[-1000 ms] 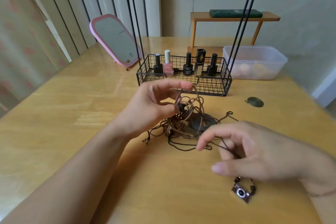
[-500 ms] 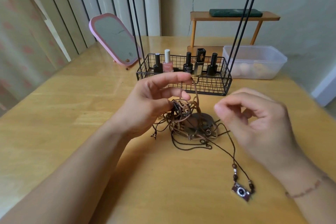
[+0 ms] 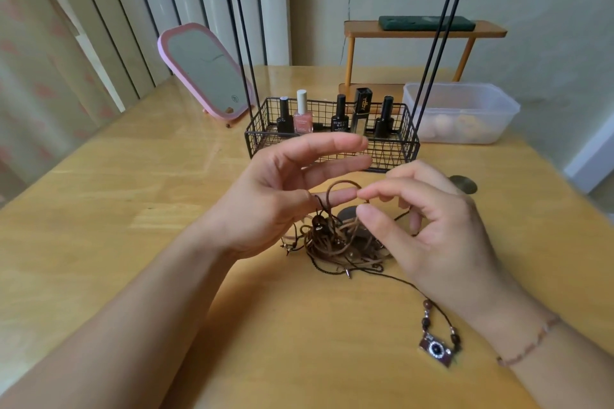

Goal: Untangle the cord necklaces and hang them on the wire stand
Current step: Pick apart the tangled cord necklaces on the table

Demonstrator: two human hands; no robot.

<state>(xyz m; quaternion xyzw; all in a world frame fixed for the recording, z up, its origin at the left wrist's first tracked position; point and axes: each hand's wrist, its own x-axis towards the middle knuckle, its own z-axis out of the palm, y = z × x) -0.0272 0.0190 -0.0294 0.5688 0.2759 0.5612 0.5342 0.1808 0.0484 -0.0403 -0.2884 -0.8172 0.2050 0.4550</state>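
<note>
Here the cords (image 3: 335,239) lie in a brown and black tangle on the table (image 3: 133,209), just in front of the wire stand (image 3: 332,143), whose basket holds a row of small bottles (image 3: 340,118). The left hand (image 3: 282,196) hovers over the tangle with its upper fingers stretched out straight toward the right; its thumb and a lower finger appear to hold a brown loop (image 3: 342,186) lifted up from the pile. The right hand (image 3: 428,232) meets it from the other side, forefinger and thumb curled close together at the loop's far end, though whether they actually pinch the cord cannot be made out. A thin black cord runs from the tangle under the right hand to a camera charm (image 3: 437,349) lying near the right wrist. Behind stand a pink mirror (image 3: 206,73) and a clear tub (image 3: 465,113).
</note>
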